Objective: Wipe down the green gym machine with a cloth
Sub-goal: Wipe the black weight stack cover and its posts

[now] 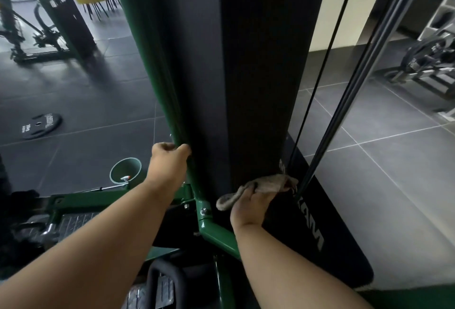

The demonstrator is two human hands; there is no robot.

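So the right hand (248,206) has the cloth (261,189) bunched up in curled fingers and pushed against the low end of the black panel (246,87) on the green machine (157,74), right down near where the panel meets the base. The left hand (170,158) is wrapped around the green upright post, fingers curled round its edge, looks like it's there for bracing. Biggest thing I'd worry about: the cloth's loose end is sitting just beside the thin black cables (317,116) that run down past the panel, so a sloppy swipe to the right could snag the rag on them or drag it into the gap. Also the rag is wadded rather than flat, so I'd guess it only touches a narrow strip per pass and misses patches. And leaning in with weight on that post while reaching low could mean a slip if the paint is damp, though I can't tell whether it's wet. The cloth itself is a greyish-beige thing, kinda limp and rumpled, one tail hanging off to the left of the hand. The machine is dark glossy green tubing with bolts at the joints, wrapped around a tall matte black panel. There's a weight plate (40,124) lying on the floor (369,161) off to the left, well clear.
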